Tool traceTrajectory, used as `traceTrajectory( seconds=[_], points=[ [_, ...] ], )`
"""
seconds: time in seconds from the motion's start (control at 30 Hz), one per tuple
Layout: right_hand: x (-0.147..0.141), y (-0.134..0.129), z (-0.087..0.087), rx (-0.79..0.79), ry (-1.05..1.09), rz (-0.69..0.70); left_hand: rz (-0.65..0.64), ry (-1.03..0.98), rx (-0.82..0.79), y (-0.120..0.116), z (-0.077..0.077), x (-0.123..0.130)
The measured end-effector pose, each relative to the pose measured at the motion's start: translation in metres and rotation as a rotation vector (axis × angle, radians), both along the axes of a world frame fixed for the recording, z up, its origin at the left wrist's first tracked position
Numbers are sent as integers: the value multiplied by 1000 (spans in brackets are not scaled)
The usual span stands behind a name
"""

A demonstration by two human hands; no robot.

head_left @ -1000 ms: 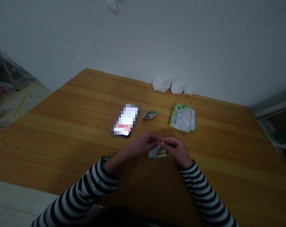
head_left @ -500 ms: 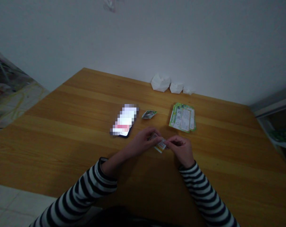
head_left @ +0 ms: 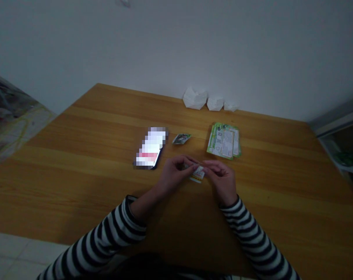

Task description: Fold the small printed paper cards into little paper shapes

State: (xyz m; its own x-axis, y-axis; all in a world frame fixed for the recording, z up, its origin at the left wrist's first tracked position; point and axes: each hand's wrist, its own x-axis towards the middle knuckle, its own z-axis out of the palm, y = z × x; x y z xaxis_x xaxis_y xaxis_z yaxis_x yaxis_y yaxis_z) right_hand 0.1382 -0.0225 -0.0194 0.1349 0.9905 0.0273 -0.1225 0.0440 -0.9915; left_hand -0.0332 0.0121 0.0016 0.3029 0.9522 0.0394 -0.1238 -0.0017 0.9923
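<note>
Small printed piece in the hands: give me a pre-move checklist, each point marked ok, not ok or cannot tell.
1. Left hand gripping the small printed piece: ok, pinched by thumb and fingers.
2. Right hand in place: ok, thumb at the piece's right edge; how firmly it grips is unclear.
3. Upper edge of the piece intact: cannot tell, fingers cover it.
4. Phone clear of both hands: ok, it lies apart, beyond the left forearm.
5. Card stack squared up: not ok, cards are fanned with edges misaligned.
6. Loose green-edged piece lying flat: cannot tell.
</note>
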Motion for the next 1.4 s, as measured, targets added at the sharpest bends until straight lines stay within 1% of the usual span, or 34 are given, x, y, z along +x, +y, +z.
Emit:
traceTrajectory(
  seconds=[0.07, 0.17, 0.3, 0.43, 0.53, 0.7, 0.8, 0.87, 1.0, 1.1, 1.27, 1.4],
  points=[
    [-1, -1, -1, -23, 22, -4, -10, -39, -30, -1, -2, 1],
    [-1, -3, 1, -22, -14, -15, -4, -46, -55, -2, -3, 2],
    [-2, -6, 6, 8, -51, -37, 24, 38, -39, -3, -5, 1],
    [-3, -6, 9, 39, -82, -57, -21, 122, -46, -2, -5, 0],
    [-2, -5, 8, 31, -122, -52, -55, 196, -24, -2, -1, -1],
    [1, -3, 6, 8, -127, -3, -75, 248, 28, -6, 8, 0],
    [2, -3, 6, -3, -146, -20, -36, 244, 45, -9, 8, 1],
    [1, -4, 7, -3, -160, -47, 14, 197, 15, -8, 6, 1],
    [0, -6, 6, 17, -168, -107, 27, 119, -130, -4, 1, 0],
    [-2, -8, 5, 55, -186, -108, 71, 46, -233, -3, -2, 0],
    [-7, -10, 6, 92, -193, -100, 160, -55, -233, -8, -1, 4],
    [-12, -11, 7, 59, -121, -113, 215, -36, -243, -12, 3, 6]
  ],
)
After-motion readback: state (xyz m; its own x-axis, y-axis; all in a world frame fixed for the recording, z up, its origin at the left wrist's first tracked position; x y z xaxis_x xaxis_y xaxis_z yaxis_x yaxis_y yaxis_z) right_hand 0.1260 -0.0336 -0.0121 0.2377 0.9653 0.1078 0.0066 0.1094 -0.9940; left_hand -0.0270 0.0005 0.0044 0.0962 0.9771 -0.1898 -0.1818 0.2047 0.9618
